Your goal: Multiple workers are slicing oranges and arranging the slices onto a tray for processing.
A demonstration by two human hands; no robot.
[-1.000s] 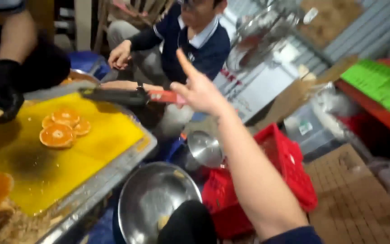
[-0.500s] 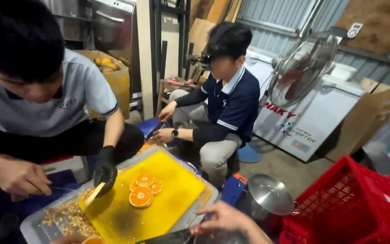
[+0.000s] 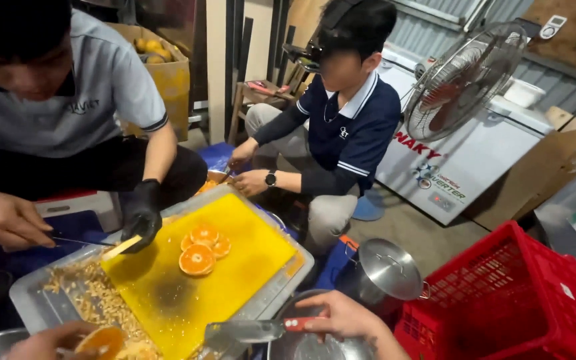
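Two hands: right (image 3: 341, 317) grips a red-handled knife (image 3: 255, 330), left (image 3: 45, 341) holds an orange half (image 3: 99, 340).

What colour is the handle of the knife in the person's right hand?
The knife handle is red, gripped by the right hand. It shows in the head view, at the bottom edge.

Looked like a makeshift food-prep spot in a storeroom or warehouse back area, not a proper kitchen. Work was done low over the concrete floor (image 3: 428, 233): yellow cutting board (image 3: 235, 280) in a metal tray (image 3: 35, 303), orange slices (image 3: 201, 250) on it. Around it: corrugated metal wall (image 3: 435, 27), white chest freezer (image 3: 475, 160), pedestal fan (image 3: 465, 73), red plastic crate (image 3: 515, 307), cardboard box of fruit (image 3: 161, 63), steel stockpot (image 3: 385, 273).
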